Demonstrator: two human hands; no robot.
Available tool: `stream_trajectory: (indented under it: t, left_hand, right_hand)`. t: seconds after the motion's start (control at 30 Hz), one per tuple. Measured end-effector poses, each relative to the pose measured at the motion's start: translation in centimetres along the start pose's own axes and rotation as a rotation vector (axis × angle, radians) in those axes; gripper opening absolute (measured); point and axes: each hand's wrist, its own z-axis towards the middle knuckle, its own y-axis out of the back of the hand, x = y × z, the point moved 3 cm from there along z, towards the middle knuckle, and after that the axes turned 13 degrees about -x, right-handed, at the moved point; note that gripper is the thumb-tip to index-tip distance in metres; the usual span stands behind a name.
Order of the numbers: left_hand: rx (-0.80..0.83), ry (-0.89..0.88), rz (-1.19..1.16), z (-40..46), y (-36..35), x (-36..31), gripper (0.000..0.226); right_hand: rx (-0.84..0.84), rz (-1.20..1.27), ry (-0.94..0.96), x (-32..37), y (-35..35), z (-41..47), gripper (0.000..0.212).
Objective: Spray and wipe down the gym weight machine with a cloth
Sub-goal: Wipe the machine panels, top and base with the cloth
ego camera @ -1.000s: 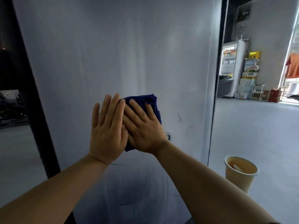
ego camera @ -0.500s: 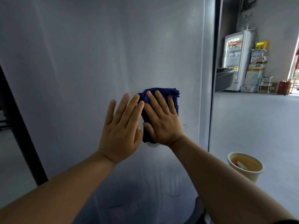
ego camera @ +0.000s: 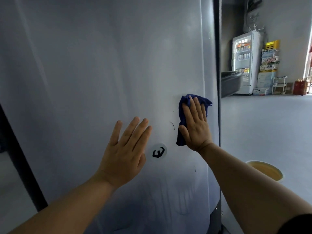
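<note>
Blue cloth (ego camera: 181, 125), soft and limp, is pressed flat to the panel (ego camera: 101, 65) by the right hand (ego camera: 195, 125); left hand (ego camera: 125, 156), fingers straight, empty beside it.

Grey floor (ego camera: 270, 132), yellow bucket (ego camera: 265, 171), drinks fridge (ego camera: 243, 63), stacked boxes (ego camera: 267, 70)

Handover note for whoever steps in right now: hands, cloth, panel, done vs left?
Right hand: flat, fingers straight, pressing the blue cloth onto the grey machine panel, near its right edge.
Left hand: open, fingers spread at the panel, off the cloth, holding nothing.
Round sticker sits between the hands.
Done: can't tell which areas are wiped.
Left: dark scuff marks beside the cloth remain.
Bucket on the floor, right.
</note>
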Motion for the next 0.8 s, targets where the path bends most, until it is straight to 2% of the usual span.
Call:
stream_trajectory:
  t: [0.2, 0.27, 0.33, 0.4, 0.5, 0.6, 0.67, 0.73, 0.8]
  left_hand:
    - [0.023, -0.005, 0.039, -0.5, -0.2, 0.3, 0.063]
    - [0.029, -0.017, 0.055, -0.6, -0.5, 0.4, 0.061]
    - [0.034, -0.021, 0.068, -0.7, -0.6, 0.4, 0.06]
    - [0.031, -0.021, 0.074, -0.7, -0.7, 0.3, 0.061]
    - [0.02, -0.025, 0.065, -0.7, -0.7, 0.4, 0.063]
    - [0.025, -0.041, 0.059, -0.8, -0.7, 0.4, 0.065]
    - [0.029, -0.046, 0.06, -0.8, -0.7, 0.3, 0.065]
    - [0.03, -0.048, 0.067, -0.9, -0.7, 0.3, 0.065]
    - [0.027, -0.05, 0.07, -0.8, -0.7, 0.2, 0.064]
  right_hand:
    - [-0.032, 0.162, -0.671, 0.3, 0.0, -1.2, 0.069]
    - [-0.064, 0.183, -0.791, 1.6, 0.0, -1.2, 0.071]
    - [-0.07, 0.149, -0.819, 3.6, -0.2, -1.4, 0.071]
    - [-0.041, 0.086, -0.714, 6.7, -0.4, -2.0, 0.067]
    - [0.018, 0.03, -0.381, 10.8, -0.8, -3.9, 0.064]
    - [0.07, 0.029, 0.11, 9.5, -0.6, -5.5, 0.064]
    - [0.092, 0.01, 0.292, 6.9, -0.1, -5.8, 0.062]
    - [0.105, 0.0, 0.244, 4.8, 0.2, -5.7, 0.062]
    - [0.1, -0.005, 0.022, 3.8, 0.1, -5.6, 0.065]
